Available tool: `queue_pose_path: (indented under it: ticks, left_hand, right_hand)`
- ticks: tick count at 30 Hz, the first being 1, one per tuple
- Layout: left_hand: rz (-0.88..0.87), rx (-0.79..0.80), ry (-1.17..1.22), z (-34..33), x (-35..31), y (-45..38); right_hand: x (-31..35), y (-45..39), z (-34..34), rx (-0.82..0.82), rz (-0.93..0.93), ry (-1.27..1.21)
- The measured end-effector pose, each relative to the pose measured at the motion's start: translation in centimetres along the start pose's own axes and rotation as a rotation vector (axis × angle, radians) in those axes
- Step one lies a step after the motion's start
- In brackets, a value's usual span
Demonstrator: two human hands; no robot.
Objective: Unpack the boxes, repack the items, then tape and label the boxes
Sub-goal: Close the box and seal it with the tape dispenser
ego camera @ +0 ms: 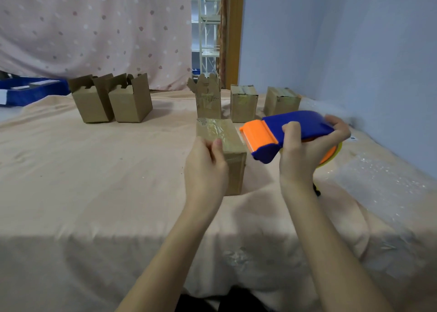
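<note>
Cardboard, closed and crossed by a strip of clear tape on its top, formed the near box [221,143], which stood on the peach cloth [94,169] directly under the left hand [205,169]. That hand's thumb lay on the box's top at the near edge while its fingers curled round the left side, holding the box steady. Just right of those fingers, the blue and orange tape dispenser [283,134] was gripped by the right hand [305,150], fingers wrapped over its blue body, with its orange mouth touching or almost touching the box's right top edge. The taping of this box therefore appeared nearly finished; no label was visible on it.

Beyond the fingertips stood two closed boxes [260,102] that seemed taped, and one open patterned box [208,96]. Farther left of the left hand, two open boxes [111,101] waited with flaps raised. Closing, taping and labelling probably remained for these three. Bubble wrap [378,184] lay right of the right hand.
</note>
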State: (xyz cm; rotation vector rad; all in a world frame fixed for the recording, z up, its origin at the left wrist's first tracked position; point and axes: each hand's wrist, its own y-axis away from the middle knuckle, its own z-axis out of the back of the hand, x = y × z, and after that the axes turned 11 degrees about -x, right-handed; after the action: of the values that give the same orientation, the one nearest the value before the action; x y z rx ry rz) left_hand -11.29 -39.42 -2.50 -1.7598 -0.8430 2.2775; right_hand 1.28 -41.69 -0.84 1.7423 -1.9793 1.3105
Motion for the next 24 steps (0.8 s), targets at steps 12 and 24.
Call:
queue_pose_path:
  ticks: [12,24]
  left_hand:
    - [-0.065,0.029,-0.148,3.5,3.2,-4.0]
    - [0.004,0.014,-0.148,3.2,3.7,-4.8]
  right_hand:
    - [-1.2,-3.6,2.4,0.147,0.322,0.193]
    - [-1.8,-2.5,2.1,0.241,0.41,0.229]
